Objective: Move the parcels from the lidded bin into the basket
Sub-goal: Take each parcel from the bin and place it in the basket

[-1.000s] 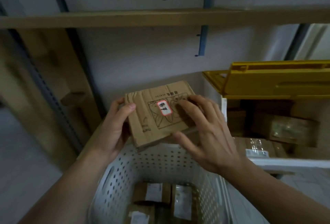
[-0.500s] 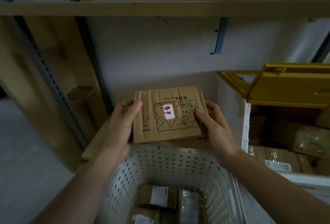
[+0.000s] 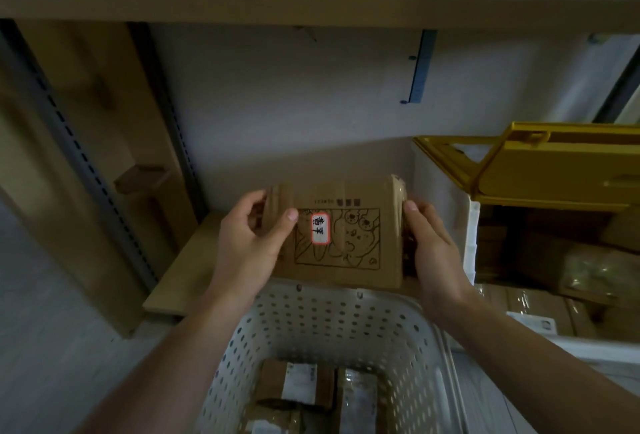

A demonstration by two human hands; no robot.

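While both hands hold it, the cardboard parcel hangs above the far rim of the white perforated basket, its printed face with a red-edged sticker turned up. The left hand grips the parcel's left edge, thumb lying across the top face and fingers curled behind. The right hand clasps the right edge, thumb at the upper corner, fingers tucked underneath. Down in the basket lie several other parcels with white labels. To the right stands the bin, its yellow lid raised, with more boxes inside it.
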